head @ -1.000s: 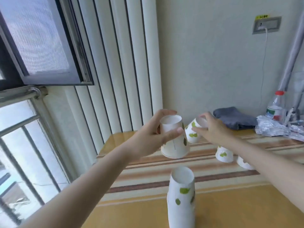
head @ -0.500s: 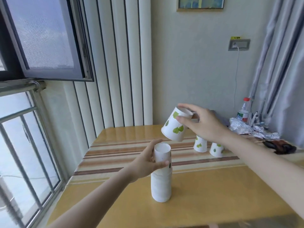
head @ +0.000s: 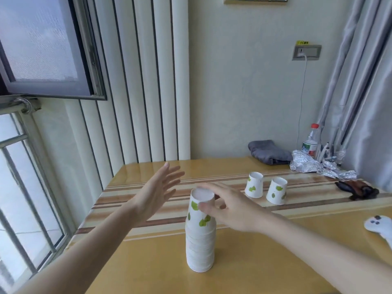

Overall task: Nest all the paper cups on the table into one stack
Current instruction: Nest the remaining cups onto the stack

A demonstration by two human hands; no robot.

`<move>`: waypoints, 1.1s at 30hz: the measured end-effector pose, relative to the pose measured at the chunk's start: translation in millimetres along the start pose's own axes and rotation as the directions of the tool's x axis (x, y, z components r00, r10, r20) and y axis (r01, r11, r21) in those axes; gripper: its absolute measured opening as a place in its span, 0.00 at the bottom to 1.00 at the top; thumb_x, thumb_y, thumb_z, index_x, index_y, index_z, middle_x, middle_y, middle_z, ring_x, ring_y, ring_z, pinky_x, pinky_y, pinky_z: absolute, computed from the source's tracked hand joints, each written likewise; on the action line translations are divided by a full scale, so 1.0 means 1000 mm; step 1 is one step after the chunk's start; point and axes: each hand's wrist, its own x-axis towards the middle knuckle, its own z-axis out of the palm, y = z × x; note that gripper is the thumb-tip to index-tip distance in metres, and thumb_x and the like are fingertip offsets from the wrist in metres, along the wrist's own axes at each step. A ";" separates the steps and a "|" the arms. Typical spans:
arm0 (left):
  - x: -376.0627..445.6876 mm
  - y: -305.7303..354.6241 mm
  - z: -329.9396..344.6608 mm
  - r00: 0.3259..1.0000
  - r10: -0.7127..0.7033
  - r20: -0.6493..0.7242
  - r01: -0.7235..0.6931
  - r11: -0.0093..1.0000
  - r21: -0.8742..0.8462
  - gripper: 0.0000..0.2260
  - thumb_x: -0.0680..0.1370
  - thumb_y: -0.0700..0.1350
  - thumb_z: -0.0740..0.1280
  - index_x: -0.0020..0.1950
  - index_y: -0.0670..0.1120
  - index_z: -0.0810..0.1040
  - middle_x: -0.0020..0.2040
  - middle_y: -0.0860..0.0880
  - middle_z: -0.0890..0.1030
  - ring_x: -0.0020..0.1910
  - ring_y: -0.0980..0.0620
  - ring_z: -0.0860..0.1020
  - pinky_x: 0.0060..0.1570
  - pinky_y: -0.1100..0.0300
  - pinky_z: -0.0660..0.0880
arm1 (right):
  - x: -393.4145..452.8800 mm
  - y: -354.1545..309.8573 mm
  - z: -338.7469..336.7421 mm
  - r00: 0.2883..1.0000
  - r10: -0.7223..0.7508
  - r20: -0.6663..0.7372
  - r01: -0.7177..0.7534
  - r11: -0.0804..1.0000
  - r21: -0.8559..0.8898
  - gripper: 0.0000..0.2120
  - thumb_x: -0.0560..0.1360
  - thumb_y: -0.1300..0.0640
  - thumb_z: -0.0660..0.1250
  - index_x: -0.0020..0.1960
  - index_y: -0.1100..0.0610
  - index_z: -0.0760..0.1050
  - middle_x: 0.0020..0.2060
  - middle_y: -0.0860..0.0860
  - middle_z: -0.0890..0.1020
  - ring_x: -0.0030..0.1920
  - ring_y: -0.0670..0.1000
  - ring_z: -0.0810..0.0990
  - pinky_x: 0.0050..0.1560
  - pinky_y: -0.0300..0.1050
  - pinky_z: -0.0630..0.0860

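The right hand [head: 231,206] grips the top cup [head: 201,205] of the stack [head: 200,240], thumb on the near wall, fingers around the far side just under the upturned base. The cup is seated over the ones below, mouth down. The left hand [head: 157,192] is released, fingers spread flat, held in the air just left of and behind the stack, touching nothing.

The stack stands upright on the near yellow part of the table [head: 265,262]. Two loose cups remain, both inverted on the striped runner toward the back right: the left one [head: 254,185] and the right one [head: 276,190], close beside each other and well apart from the stack.

Assessment: task is incomplete; two cups outstanding.

Risks: the stack is tall, narrow and unsupported on a glossy surface. A sideways pull as the right hand lets go could tip it or lift the top cup off again. A careless reach across could knock it over.
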 end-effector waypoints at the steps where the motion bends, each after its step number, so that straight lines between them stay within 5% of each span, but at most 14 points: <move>1: 0.012 0.001 0.004 1.000 -0.014 0.009 0.014 1.000 0.019 0.33 0.75 0.65 0.56 0.76 0.49 0.66 0.72 0.51 0.73 0.73 0.50 0.68 0.77 0.47 0.58 | 0.004 0.009 -0.007 0.999 0.033 -0.037 -0.031 0.998 0.050 0.23 0.75 0.37 0.58 0.69 0.38 0.66 0.64 0.38 0.72 0.60 0.40 0.74 0.60 0.40 0.70; 3: 0.040 0.004 0.015 0.999 -0.034 0.039 0.031 0.996 0.083 0.30 0.77 0.63 0.55 0.75 0.49 0.66 0.72 0.52 0.73 0.73 0.50 0.69 0.77 0.48 0.59 | 0.013 0.038 -0.030 0.972 0.145 -0.183 -0.126 0.986 0.111 0.20 0.77 0.40 0.58 0.67 0.43 0.70 0.62 0.42 0.74 0.61 0.41 0.74 0.60 0.40 0.69; 7: 0.105 0.003 0.041 0.992 -0.063 0.113 0.043 0.985 0.169 0.24 0.77 0.60 0.63 0.71 0.53 0.70 0.70 0.54 0.74 0.71 0.52 0.70 0.74 0.52 0.62 | 0.022 0.132 -0.082 0.828 0.351 -0.438 -0.416 0.908 -0.059 0.22 0.74 0.52 0.67 0.68 0.50 0.70 0.65 0.51 0.72 0.66 0.52 0.71 0.60 0.42 0.65; 12: 0.188 -0.009 0.079 0.980 -0.045 0.193 -0.039 0.912 0.408 0.24 0.77 0.50 0.70 0.71 0.54 0.69 0.69 0.54 0.73 0.69 0.53 0.71 0.67 0.55 0.69 | 0.033 0.215 -0.107 0.685 0.592 -0.426 -0.655 0.755 -0.004 0.34 0.71 0.46 0.70 0.73 0.49 0.62 0.70 0.55 0.66 0.68 0.57 0.69 0.64 0.51 0.68; 21: 0.288 -0.071 0.141 0.912 -0.064 0.405 -0.288 0.601 0.745 0.33 0.74 0.48 0.73 0.75 0.56 0.62 0.73 0.48 0.64 0.72 0.48 0.67 0.67 0.60 0.63 | 0.055 0.273 -0.095 0.711 0.582 -0.394 -0.644 0.764 -0.032 0.25 0.70 0.49 0.71 0.66 0.48 0.69 0.59 0.50 0.78 0.56 0.53 0.76 0.55 0.46 0.73; 26: 0.311 -0.103 0.172 0.926 -0.060 0.372 -0.258 0.619 0.742 0.31 0.73 0.51 0.74 0.73 0.52 0.65 0.69 0.47 0.71 0.65 0.45 0.73 0.63 0.55 0.70 | 0.049 0.254 -0.116 0.734 0.476 -0.485 -0.579 0.812 -0.078 0.23 0.70 0.46 0.70 0.63 0.45 0.70 0.51 0.46 0.79 0.45 0.51 0.78 0.50 0.49 0.75; 29: 0.309 -0.116 0.184 0.937 -0.035 0.348 -0.249 0.634 0.732 0.26 0.73 0.49 0.73 0.69 0.50 0.69 0.63 0.45 0.77 0.52 0.47 0.74 0.51 0.56 0.73 | 0.040 0.245 -0.122 0.737 0.450 -0.503 -0.560 0.825 -0.082 0.24 0.70 0.45 0.70 0.65 0.44 0.69 0.52 0.45 0.79 0.44 0.49 0.77 0.49 0.47 0.73; 33: 0.291 -0.092 0.171 0.954 0.036 0.296 -0.242 0.676 0.696 0.27 0.72 0.46 0.75 0.68 0.48 0.69 0.60 0.44 0.78 0.51 0.44 0.77 0.53 0.53 0.76 | 0.028 0.235 -0.128 0.728 0.459 -0.509 -0.562 0.825 -0.061 0.27 0.70 0.43 0.69 0.68 0.43 0.68 0.57 0.47 0.79 0.49 0.51 0.77 0.52 0.46 0.73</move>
